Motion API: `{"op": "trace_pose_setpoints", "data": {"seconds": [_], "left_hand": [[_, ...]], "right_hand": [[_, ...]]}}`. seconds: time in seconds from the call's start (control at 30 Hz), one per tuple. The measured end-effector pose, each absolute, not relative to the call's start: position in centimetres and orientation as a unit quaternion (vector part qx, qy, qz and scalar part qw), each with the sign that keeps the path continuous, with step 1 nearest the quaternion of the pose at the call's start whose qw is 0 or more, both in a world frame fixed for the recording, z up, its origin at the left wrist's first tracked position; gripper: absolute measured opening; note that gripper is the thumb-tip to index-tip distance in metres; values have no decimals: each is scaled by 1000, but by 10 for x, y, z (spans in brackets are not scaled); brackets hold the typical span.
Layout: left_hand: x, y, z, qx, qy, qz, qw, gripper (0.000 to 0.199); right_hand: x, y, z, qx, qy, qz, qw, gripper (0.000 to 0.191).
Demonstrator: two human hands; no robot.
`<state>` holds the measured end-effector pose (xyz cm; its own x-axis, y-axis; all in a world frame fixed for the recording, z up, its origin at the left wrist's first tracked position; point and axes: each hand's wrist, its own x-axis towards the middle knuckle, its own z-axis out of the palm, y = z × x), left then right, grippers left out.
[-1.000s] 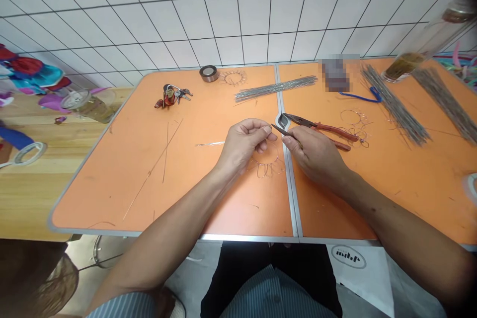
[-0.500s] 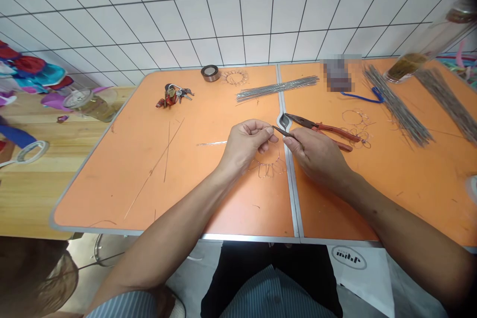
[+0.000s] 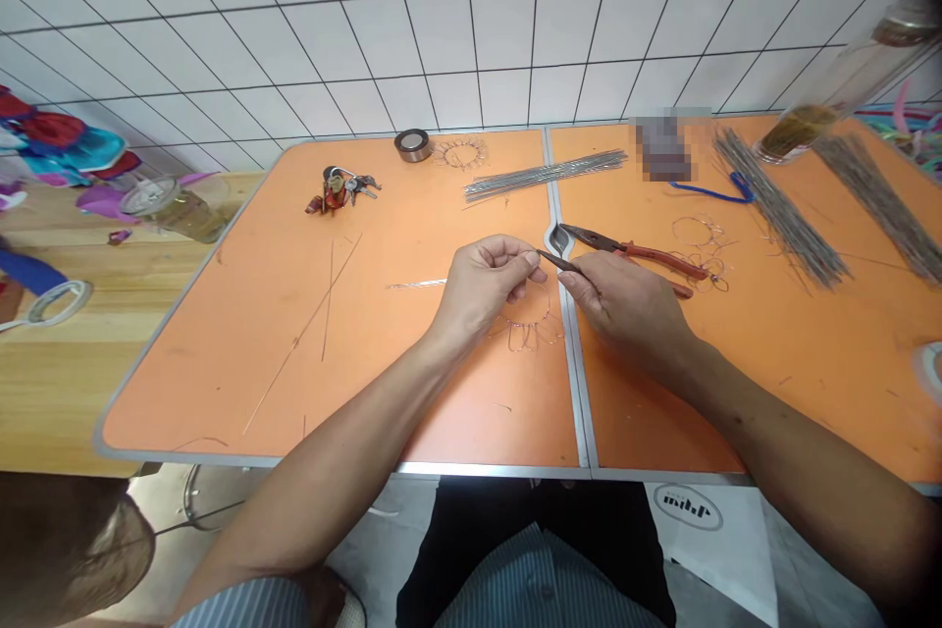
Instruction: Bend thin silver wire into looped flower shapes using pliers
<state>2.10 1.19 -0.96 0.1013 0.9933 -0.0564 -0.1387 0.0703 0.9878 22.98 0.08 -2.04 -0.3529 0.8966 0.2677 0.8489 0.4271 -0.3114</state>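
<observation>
My left hand [image 3: 490, 285] is closed in a pinch, its thumb and forefinger pressed together at the tip of a slim dark pointed tool [image 3: 557, 261]. My right hand [image 3: 625, 304] wraps round that tool; most of it is hidden in the palm. Just below my left fingers is a thin wire ring with petal-like loops [image 3: 524, 338], partly covered by the hand. Whether the fingers grip this ring or a separate wire I cannot make out. Red-handled long-nose pliers [image 3: 662, 258] lie behind my right hand. A few straight silver wires [image 3: 416, 285] show left of my left hand.
Wire bundles [image 3: 545, 175] lie at the back and right [image 3: 784, 206]. Keys [image 3: 344, 188], a tape roll [image 3: 413, 145] and another looped ring [image 3: 462, 153] sit farther back. A glass bottle [image 3: 799, 132] stands at right. A metal seam [image 3: 578, 383] divides the orange table [image 3: 456, 412].
Hardly anything differs: both hands keep their hold and place at the tool's tip. The whole view has shifted very slightly.
</observation>
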Motion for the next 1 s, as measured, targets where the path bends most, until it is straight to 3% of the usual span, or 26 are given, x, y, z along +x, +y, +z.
{"op": "trace_pose_setpoints", "data": {"seconds": [1.0], "left_hand": [[21,14,-13,483,455,491,564,14]], "right_hand": [[227,-3,-16,-546,-806,107,203,38]]}}
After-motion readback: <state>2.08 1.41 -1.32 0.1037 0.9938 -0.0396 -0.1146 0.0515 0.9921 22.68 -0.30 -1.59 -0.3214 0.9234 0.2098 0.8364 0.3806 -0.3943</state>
